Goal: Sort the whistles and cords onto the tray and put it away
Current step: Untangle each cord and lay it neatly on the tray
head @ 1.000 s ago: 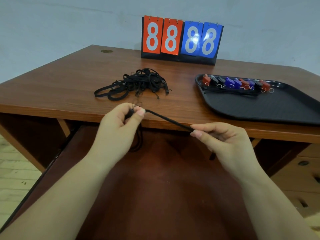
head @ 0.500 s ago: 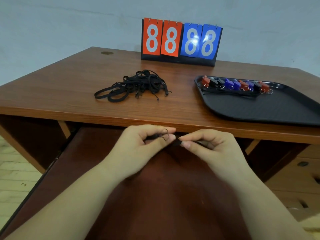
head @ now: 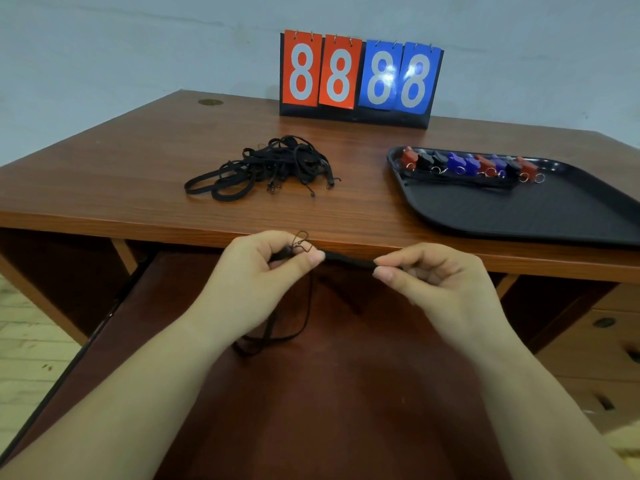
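In front of the desk's front edge my left hand [head: 266,271] pinches the clip end of a black cord [head: 348,260], and my right hand [head: 433,282] pinches the same cord a short way along. The stretch between them is taut; the rest hangs in a loop below my left hand. A tangled pile of black cords [head: 273,168] lies on the desk's middle. The black tray [head: 519,216] on the right holds a row of red, black and blue whistles [head: 467,164] along its far edge, with cords laid in front of them.
A flip scoreboard [head: 360,77] showing 8888 stands at the back of the wooden desk [head: 121,174]. A pulled-out shelf [head: 311,393] lies under my arms. Drawers [head: 602,327] sit below the desk on the right.
My hands were close together half a second ago; now they have moved apart and slightly up, drawing a short length of cord taut between them.
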